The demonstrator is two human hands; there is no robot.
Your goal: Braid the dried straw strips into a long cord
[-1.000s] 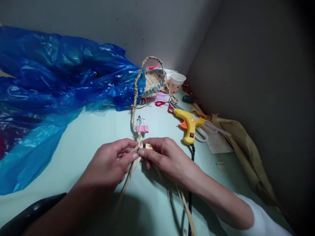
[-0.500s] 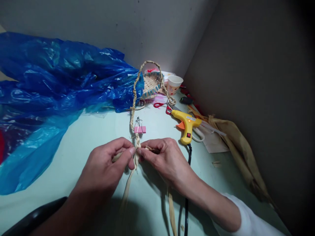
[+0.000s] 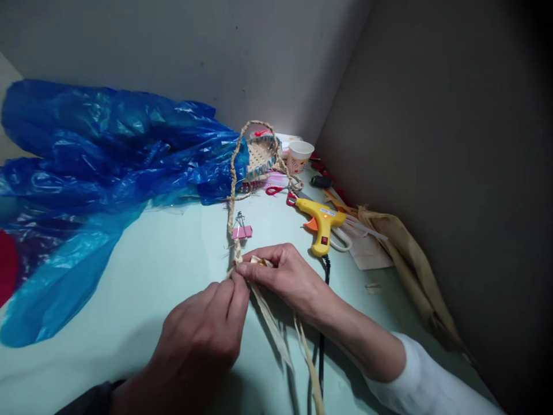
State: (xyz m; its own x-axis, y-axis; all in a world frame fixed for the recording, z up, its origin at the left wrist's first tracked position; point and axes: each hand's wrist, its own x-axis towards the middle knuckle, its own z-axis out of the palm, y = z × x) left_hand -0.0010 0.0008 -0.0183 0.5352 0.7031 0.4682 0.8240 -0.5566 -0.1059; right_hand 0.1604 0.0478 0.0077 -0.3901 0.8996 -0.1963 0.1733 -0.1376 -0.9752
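Knuckles up now, our left hand (image 3: pixel 199 334) has turned over since half a second ago, when its thumb side faced us left of the braid (image 3: pixel 230 216); it sits nearer to us than before. Its fingertips are bunched at the braid's working end, but we cannot tell what they pinch, since the hand's own back hides it. Our right hand (image 3: pixel 294 282) keeps thumb and forefinger clamped on the braid, just on our side of the clip (image 3: pixel 242 231). The two hands meet there. One pale strand (image 3: pixel 272 325) now trails down past the right hand; the one that hung on the left no longer shows. The clip touches the braid, which loops up and away beyond it.

Counting, we have two hands, one braid, one pink clip and at least two loose strands. Right of the clip lies one yellow glue gun (image 3: pixel 322 222), its one black cord (image 3: pixel 322 357) running toward us. Beyond the clip are one basket (image 3: pixel 261 154), one cup (image 3: pixel 298 158) and one pair of red scissors (image 3: pixel 279 189). Left of the clip, one blue bag (image 3: pixel 129 153) spreads over the tabletop (image 3: pixel 129 288).
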